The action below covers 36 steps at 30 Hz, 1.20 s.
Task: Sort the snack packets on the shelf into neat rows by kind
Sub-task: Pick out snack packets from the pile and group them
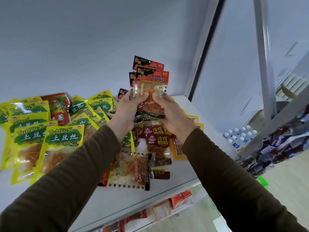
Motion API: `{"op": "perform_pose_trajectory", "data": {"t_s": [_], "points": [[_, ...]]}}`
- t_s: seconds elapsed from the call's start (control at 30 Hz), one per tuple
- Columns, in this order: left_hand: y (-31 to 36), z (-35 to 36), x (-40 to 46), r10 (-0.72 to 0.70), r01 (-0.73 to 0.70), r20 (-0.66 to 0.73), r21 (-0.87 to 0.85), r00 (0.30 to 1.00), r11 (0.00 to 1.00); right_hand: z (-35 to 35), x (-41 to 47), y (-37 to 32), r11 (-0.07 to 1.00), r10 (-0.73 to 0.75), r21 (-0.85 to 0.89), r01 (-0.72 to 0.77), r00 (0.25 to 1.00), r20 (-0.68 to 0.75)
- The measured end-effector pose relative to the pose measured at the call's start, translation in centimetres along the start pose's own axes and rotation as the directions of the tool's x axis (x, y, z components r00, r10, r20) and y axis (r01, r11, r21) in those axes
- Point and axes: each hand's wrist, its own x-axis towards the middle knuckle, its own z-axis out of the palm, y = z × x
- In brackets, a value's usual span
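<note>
Sleeves: dark brown knit, matte, both forearms reaching up and in from the bottom corners.
Shelf (167, 186): flat white board, smooth, front lip grey-white; packets cover most of its left and middle.
Loose packet (128, 169): clear film with a dotted edge and a black side strip, orange strips inside, lying flat near the front edge, just below the hands.
Yellow packets (64, 136): glossy yellow pouches with a green "TuDouSi" panel and a clear window below; overlapping in rough rows on the left, left forearm crosses over their right edge.
Dark red packets (158, 139): small maroon-topped pouches with clear bottoms, in a loose pile under the wrists, partly hidden by both hands.
Left hand (128, 111): fingers curled round the left edge of the held stack, thumb on its front.
Right hand (170, 111): fingers curled round the right edge of the same stack, thumb on its front.
Held stack (151, 91): several flat red-and-black-topped packets with clear windows, fanned upright, raised above the shelf middle, bottoms crumpled between the palms.
Red packet (58, 109): one red pouch among the yellow ones at the back left.
Back wall: plain pale panel, no texture.
Bottles (239, 136): white-capped clear plastic, clustered beyond the shelf's right end, behind a grey metal upright.
</note>
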Motion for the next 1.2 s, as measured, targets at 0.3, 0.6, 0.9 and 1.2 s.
{"op": "perform_pose_trajectory", "data": {"t_s": [0.3,0.6,0.9,1.2], "points": [[1.3,-2.7,-1.3,-0.044,0.044,-0.002,-0.029,0.999,0.999,-0.1,0.0,-3.7,0.952,-0.029,-0.306,0.023,0.999,-0.016],[2.7,-8.2,-2.1,0.034,-0.049,-0.217,-0.066,0.976,0.997,-2.7,2.9,-1.1,0.650,-0.097,-0.760,-0.016,0.990,-0.104],[1.7,-10.1,-3.7,-0.005,-0.027,-0.294,-0.104,0.956,0.994,4.0,9.1,3.8,0.053,-0.021,-0.998,-0.019,1.000,-0.020],[1.4,-11.7,-4.7,-0.007,-0.015,-0.354,-0.059,0.935,0.998,6.8,12.3,3.0,-0.062,0.238,-0.989,-0.134,0.960,-0.145]]}}
